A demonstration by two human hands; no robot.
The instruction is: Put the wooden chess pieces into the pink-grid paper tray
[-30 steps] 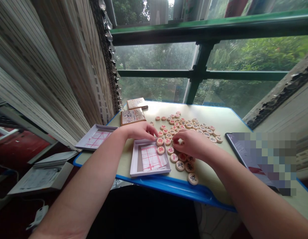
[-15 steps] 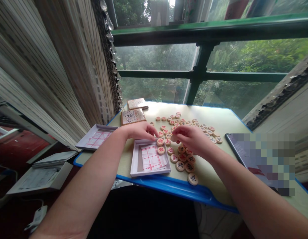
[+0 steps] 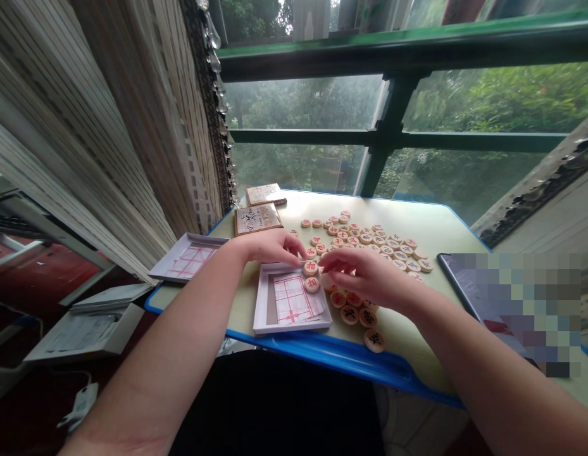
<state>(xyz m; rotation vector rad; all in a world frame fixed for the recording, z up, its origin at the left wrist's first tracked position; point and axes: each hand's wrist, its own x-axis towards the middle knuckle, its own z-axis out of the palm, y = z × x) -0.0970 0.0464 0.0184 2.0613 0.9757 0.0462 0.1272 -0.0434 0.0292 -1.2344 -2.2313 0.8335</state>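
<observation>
Two round xiangqi pieces with red characters, an upper xiangqi piece (image 3: 311, 267) and a lower xiangqi piece (image 3: 312, 284), lie along the right side of a shallow white box (image 3: 262, 304). A folded paper board with red lines (image 3: 294, 301) is inside the box. My left hand (image 3: 277, 245) reaches over the box's far edge, thumb and forefinger apart, fingertips beside the upper piece. From the right, my right hand (image 3: 362, 269) hovers over the pieces with its fingers stretched leftward and the thumb apart. It hides several pieces beneath it; none shows in its grasp.
Many loose xiangqi pieces (image 3: 365, 239) are spread over the table (image 3: 407, 212). Two decorated box lids (image 3: 258, 218) sit at the back left. Another white tray (image 3: 173, 273) overhangs the left edge. A tablet-like device (image 3: 469, 291), partly pixelated, lies at the right.
My right hand has moved slightly left toward the box, and its fingers have spread from a pinch on a round piece. My left hand stays by the upper piece. The view has shifted a little.
</observation>
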